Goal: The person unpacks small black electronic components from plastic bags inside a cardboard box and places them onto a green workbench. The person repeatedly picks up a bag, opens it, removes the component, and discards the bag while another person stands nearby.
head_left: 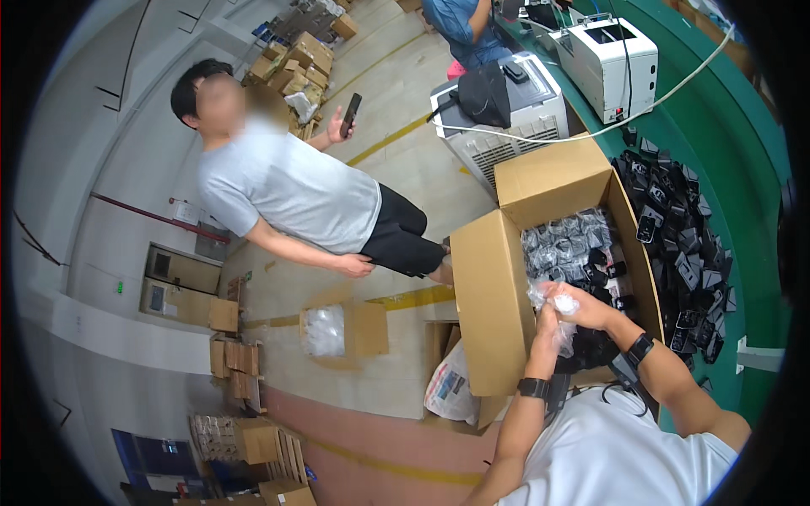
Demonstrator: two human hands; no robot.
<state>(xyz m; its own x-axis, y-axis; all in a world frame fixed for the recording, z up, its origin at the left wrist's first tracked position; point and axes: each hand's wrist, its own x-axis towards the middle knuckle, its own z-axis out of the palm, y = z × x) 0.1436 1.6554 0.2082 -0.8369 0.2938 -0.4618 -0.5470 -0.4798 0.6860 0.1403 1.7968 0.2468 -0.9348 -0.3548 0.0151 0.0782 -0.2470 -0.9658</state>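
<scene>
My left hand [547,322] and my right hand [593,311] are close together over an open cardboard box [487,304]. Both are closed on a crumpled clear plastic bag [565,305], parts of which stick out above and below the fingers. Whether anything is inside the bag, I cannot tell. In the box below, several small items in clear wrapping [561,244] lie in rows toward the far side. Loose black pieces [603,268] lie beside and below them, partly hidden by my hands.
A large heap of small black devices [675,244] covers the green table [747,278] right of the box. Beyond stand a white machine [606,67] and a grey-white unit [506,126]. A person [291,190] holding a phone stands at the left; a carton of clear plastic [325,331] sits on the floor.
</scene>
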